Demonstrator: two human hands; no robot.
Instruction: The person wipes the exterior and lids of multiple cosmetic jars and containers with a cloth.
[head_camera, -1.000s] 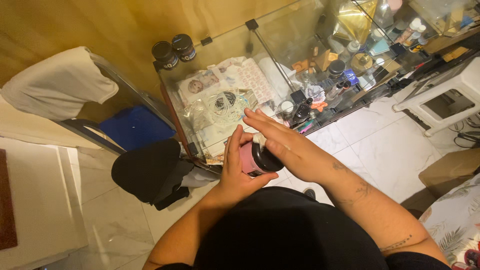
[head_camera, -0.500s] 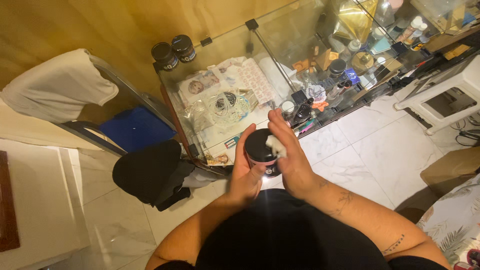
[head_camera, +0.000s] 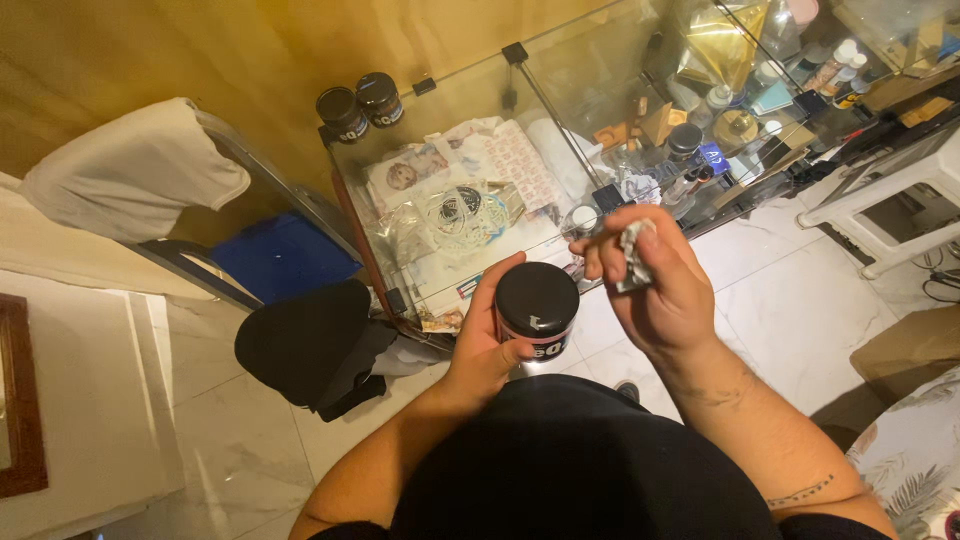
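Gripping a black-lidded jar (head_camera: 536, 312) upright at chest height, the left hand (head_camera: 480, 345) wraps its side. At its 2 o'clock, the right hand (head_camera: 655, 285) pinches a crumpled foil scrap (head_camera: 632, 255), apart from the jar, above a glass cabinet (head_camera: 560, 120).

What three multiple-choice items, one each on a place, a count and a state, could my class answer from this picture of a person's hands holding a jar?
1. Where do the two dark-lidded jars stand?
A. on the glass cabinet's top corner
B. on the floor
C. on the white stool

2. How many hands touch the pink jar?
A. none
B. one
C. two

3. What state is the pink jar in?
A. lid off
B. tipped over
C. closed with a black lid

Answers: 1 A, they sit at the cabinet's left rear corner. 2 B, only the left hand grips it; the right hand holds a crumpled wipe apart. 3 C, the lid covers its top.
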